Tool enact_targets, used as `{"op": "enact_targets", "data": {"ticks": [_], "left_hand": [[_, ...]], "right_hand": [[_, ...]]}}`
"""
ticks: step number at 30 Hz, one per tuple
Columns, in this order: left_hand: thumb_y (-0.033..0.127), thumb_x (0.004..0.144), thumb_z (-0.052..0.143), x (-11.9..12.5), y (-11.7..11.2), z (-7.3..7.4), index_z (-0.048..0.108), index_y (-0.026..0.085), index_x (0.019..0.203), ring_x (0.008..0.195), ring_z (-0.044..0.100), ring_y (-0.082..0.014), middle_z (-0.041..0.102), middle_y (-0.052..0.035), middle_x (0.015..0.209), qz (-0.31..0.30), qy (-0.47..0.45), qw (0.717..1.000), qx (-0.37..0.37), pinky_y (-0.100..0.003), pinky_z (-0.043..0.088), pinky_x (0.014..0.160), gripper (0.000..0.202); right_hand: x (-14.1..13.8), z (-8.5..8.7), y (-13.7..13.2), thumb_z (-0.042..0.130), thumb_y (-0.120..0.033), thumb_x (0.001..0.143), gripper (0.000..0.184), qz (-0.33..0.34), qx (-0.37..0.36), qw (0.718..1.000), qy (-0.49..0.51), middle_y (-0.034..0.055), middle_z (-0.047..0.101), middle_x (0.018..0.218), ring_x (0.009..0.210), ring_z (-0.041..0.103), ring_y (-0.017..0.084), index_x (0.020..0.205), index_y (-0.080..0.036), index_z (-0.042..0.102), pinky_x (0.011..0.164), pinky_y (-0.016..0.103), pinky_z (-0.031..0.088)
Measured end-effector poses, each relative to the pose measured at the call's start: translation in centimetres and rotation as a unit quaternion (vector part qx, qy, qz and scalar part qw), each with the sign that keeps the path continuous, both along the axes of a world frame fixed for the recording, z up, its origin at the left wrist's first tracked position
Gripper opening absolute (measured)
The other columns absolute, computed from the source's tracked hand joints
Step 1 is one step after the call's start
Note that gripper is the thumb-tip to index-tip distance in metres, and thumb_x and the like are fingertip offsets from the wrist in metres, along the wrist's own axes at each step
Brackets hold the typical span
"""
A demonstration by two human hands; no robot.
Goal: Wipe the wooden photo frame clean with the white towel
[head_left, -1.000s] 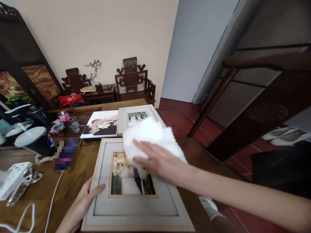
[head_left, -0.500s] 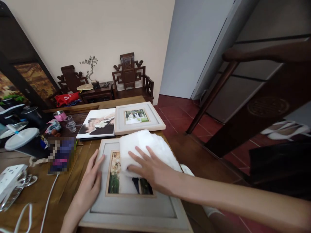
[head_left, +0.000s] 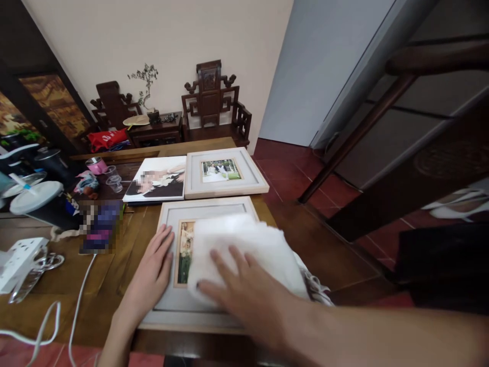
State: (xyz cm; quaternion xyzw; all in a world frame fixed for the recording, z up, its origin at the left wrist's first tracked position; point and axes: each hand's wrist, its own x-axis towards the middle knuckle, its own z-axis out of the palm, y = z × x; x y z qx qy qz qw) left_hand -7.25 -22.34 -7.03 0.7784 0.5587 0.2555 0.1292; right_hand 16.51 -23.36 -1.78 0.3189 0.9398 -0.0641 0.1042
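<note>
A picture frame with a pale wooden border and grey mat lies flat on the wooden table. Across its middle and right side is spread a white cloth, hiding most of the photo inside. My right hand lies on the cloth with fingers spread, pressing it against the frame; it is blurred. Along the frame's left border rests my left hand, fingers stretched out and the thumb near the mat. Beyond the cloth, a second framed photo lies flat beside a white-edged photo panel.
To the left on the table are a phone on a white cable, a power strip and a dark lidded cup with a straw. A pink mug stands farther back. At right is a dark wooden chair.
My right hand and the cloth have moved over the frame toward its near edge, covering more of the photo. My left hand stays at the left border. The camera view has shifted slightly.
</note>
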Motion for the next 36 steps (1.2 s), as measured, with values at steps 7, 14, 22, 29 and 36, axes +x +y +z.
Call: {"op": "enact_targets", "data": {"ticks": [7,14,22,29,36], "left_hand": [[0.037,0.100,0.034,0.0,-0.1,0.5,0.040,0.015,0.146,0.148,0.021,-0.0242,0.032,-0.0112,0.157,-0.010,0.033,0.998,-0.043,-0.050,0.021,0.120,0.051],[0.032,0.101,0.031,-0.2,0.2,-0.2,0.046,0.014,0.142,0.147,0.026,-0.0209,0.039,-0.0118,0.153,-0.015,-0.020,1.000,-0.004,-0.047,0.024,0.120,0.047],[0.037,0.099,0.036,0.0,0.3,0.1,0.056,0.013,0.134,0.142,0.036,-0.0236,0.049,-0.0132,0.146,0.019,-0.064,0.998,-0.002,-0.047,0.027,0.119,0.046],[0.044,0.100,0.033,0.4,-0.2,0.9,0.060,0.012,0.130,0.137,0.044,-0.0233,0.055,-0.0127,0.141,0.052,-0.115,0.992,0.004,-0.040,0.030,0.117,0.051],[0.047,0.102,0.026,0.4,-0.8,0.7,0.036,0.016,0.149,0.142,0.035,-0.0221,0.040,-0.0111,0.153,0.049,-0.188,0.981,0.020,-0.038,0.023,0.120,0.057]], "right_hand": [[0.1,0.1,-1.3,0.074,-0.018,0.073,0.072,0.065,-0.053,0.991,0.101,0.0149,0.040,0.151,0.132,0.040,0.048,0.139,-0.034,0.050,0.095,0.066,0.046],[0.2,0.0,9.0,0.059,0.017,0.062,0.099,-0.038,0.142,0.989,0.034,0.0152,0.007,0.161,0.142,0.003,0.048,0.149,-0.024,0.037,0.110,0.073,0.016],[-3.5,-1.9,4.8,0.054,-0.014,0.091,0.039,-0.001,0.136,0.988,0.071,0.0204,0.029,0.156,0.137,0.028,0.052,0.129,-0.017,0.060,0.100,0.077,0.031],[-2.3,2.8,-1.3,0.066,-0.013,0.078,0.052,0.066,-0.053,0.994,0.073,0.0181,0.049,0.145,0.128,0.045,0.047,0.129,-0.019,0.060,0.090,0.065,0.050],[-6.0,0.8,5.8,0.047,-0.007,0.089,0.037,0.020,0.172,0.982,0.081,0.0259,0.038,0.150,0.138,0.031,0.046,0.123,-0.007,0.063,0.106,0.068,0.032]]}}
